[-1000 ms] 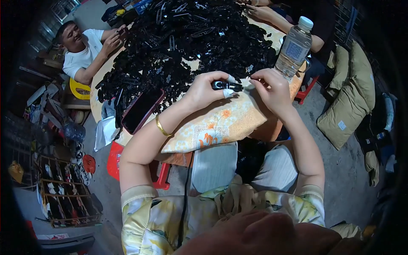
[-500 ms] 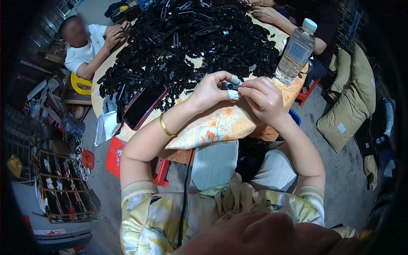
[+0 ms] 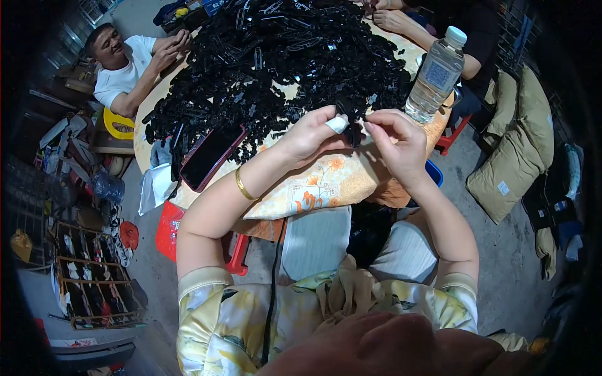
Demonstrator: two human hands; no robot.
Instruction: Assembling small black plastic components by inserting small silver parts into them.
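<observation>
Above the near edge of the table, my left hand (image 3: 311, 133) is closed on a small black plastic part (image 3: 354, 134). White tape wraps its thumb, and a gold bangle (image 3: 245, 185) circles the wrist. My right hand (image 3: 401, 143) is just to the right, thumb and forefinger tips drawn close in a pinch. Whether anything small sits between those tips I cannot make out. Behind both hands lies a big heap of black plastic pieces (image 3: 276, 69), some with shiny bits. A phone (image 3: 214, 155) with a dark screen rests left of my left hand.
The round table has a flowered cloth (image 3: 316, 188). A clear water bottle (image 3: 436, 75) stands right of my right hand. One person (image 3: 125, 69) sits at the far left; another person's hand (image 3: 395, 22) rests at the far right. Stuffed sacks (image 3: 514, 160) lie on the floor to the right.
My right hand has drawn slightly away to the right from my left. The black part, earlier between both hands, now hangs darkly at my left fingers, which have turned.
</observation>
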